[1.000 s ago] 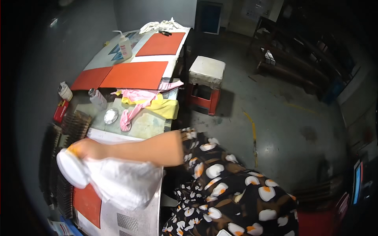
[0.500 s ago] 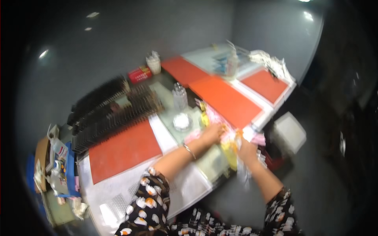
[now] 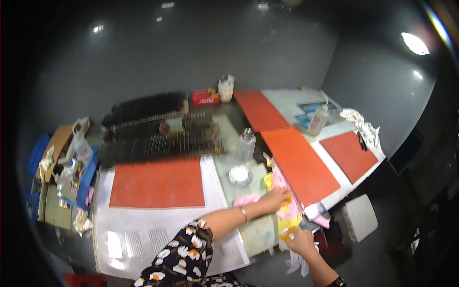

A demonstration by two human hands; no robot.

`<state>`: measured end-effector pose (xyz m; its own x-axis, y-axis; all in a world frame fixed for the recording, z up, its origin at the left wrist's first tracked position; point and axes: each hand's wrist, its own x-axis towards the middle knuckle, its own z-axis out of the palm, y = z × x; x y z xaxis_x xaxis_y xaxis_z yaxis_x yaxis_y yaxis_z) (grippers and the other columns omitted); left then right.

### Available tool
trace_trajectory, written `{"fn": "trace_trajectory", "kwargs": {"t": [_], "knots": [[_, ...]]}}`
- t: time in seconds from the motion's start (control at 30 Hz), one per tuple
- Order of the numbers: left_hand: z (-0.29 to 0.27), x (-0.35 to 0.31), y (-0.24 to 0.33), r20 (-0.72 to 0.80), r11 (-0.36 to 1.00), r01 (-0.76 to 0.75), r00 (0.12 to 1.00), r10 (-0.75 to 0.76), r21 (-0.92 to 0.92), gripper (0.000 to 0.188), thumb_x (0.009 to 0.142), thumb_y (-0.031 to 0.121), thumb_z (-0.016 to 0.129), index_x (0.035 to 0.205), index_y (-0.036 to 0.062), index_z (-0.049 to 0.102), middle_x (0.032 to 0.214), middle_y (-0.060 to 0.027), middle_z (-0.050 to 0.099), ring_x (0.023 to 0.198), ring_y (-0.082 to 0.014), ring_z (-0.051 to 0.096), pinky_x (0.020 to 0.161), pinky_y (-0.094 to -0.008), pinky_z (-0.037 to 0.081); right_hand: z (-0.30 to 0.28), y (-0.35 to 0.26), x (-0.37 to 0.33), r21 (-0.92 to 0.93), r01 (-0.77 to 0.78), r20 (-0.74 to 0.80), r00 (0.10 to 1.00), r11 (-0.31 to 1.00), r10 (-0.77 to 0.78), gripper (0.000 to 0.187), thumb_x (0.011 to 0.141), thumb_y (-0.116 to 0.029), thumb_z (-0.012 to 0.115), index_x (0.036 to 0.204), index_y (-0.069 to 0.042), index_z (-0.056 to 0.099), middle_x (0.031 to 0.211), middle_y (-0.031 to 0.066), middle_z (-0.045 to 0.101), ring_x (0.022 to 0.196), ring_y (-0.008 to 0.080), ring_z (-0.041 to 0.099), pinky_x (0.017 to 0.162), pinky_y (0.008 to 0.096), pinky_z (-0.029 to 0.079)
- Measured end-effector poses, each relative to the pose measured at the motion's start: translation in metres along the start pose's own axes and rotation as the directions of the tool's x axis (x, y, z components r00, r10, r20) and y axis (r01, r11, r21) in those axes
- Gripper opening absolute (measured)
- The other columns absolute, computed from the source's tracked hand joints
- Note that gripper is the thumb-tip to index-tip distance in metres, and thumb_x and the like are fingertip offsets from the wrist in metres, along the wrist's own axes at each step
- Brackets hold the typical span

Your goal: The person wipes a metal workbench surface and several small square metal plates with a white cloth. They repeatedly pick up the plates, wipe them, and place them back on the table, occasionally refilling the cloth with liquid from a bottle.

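Closed in the right hand (image 3: 301, 242), with fingers curled inward: white cloth (image 3: 296, 266), hanging loose at 6 o'clock past the edge of the green table (image 3: 258, 233). At 11 o'clock from there, the left hand (image 3: 275, 201), palm down, fingers bent onto pink cloth (image 3: 293, 212); impossible to tell pinching from mere resting. On that wrist, a thin bracelet (image 3: 244, 214). Between both hands, yellow cloth (image 3: 289, 223), partly under the pink.

Outward from the left hand: at 9 o'clock, just beside the wrist, another pink bunch (image 3: 246, 199); at 10, a round shiny dish (image 3: 240, 176); at 11, a clear bottle (image 3: 246, 146) with a metal top; at 1, close by, a bright orange sheet (image 3: 302, 165), and beyond it a squeeze bottle (image 3: 318, 120) with a bent spout. At 2, a duller red sheet (image 3: 349, 155), then crumpled white rags (image 3: 369, 134). At 3, a pale-topped stool (image 3: 361, 217). Farther out at 10, black bristled racks (image 3: 158, 148); at 11, a red box (image 3: 205, 98) just beside a white tub (image 3: 226, 91). At 9, a wide red sheet (image 3: 157, 184) on a white board (image 3: 129, 222), and past that a blue tray (image 3: 88, 184).
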<state>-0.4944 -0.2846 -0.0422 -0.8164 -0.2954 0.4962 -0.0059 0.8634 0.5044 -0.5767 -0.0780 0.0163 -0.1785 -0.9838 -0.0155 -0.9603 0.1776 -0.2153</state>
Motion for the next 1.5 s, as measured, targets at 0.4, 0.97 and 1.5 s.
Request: {"fn": "trace_trajectory", "kwargs": {"t": [0.4,0.97,1.5], "knots": [[-0.117,-0.04,0.093,-0.078,0.978,0.202,0.975,-0.206,-0.055,0.034,0.077,0.015,0.054,0.109,0.0029,0.057,0.102,-0.0168,0.059,0.097,-0.0333,0.054,0.085,-0.0393,0.042,-0.047,-0.041,-0.073,0.309,0.079,-0.38,0.924,0.948,0.047,0.018,0.081,-0.014,0.062,0.09,0.0,0.055,0.073,0.0138,0.058,0.066,0.018,0.055,0.064,0.0303,0.044],[-0.145,-0.313,0.21,-0.102,0.748,0.612,0.787,-0.608,0.257,0.052,0.068,0.024,0.068,0.108,-0.0042,0.053,0.131,-0.0111,0.04,0.107,-0.0272,0.041,0.085,-0.0376,0.034,0.035,-0.256,0.03,0.113,0.457,-0.004,0.888,0.882,-0.46,0.021,0.074,-0.022,0.061,0.081,-0.003,0.056,0.063,0.0175,0.06,0.061,0.0348,0.059,0.056,0.0442,0.044],[-0.146,-0.318,0.211,-0.07,0.713,0.631,0.762,-0.644,0.306,0.048,0.065,0.028,0.069,0.098,-0.0043,0.058,0.137,-0.0097,0.035,0.112,-0.0242,0.038,0.083,-0.0405,0.031,0.055,-0.269,0.037,0.129,0.196,0.077,0.975,0.972,-0.207,0.031,0.073,-0.029,0.065,0.08,0.001,0.061,0.064,0.0217,0.059,0.065,0.0377,0.06,0.061,0.0435,0.046]]}}
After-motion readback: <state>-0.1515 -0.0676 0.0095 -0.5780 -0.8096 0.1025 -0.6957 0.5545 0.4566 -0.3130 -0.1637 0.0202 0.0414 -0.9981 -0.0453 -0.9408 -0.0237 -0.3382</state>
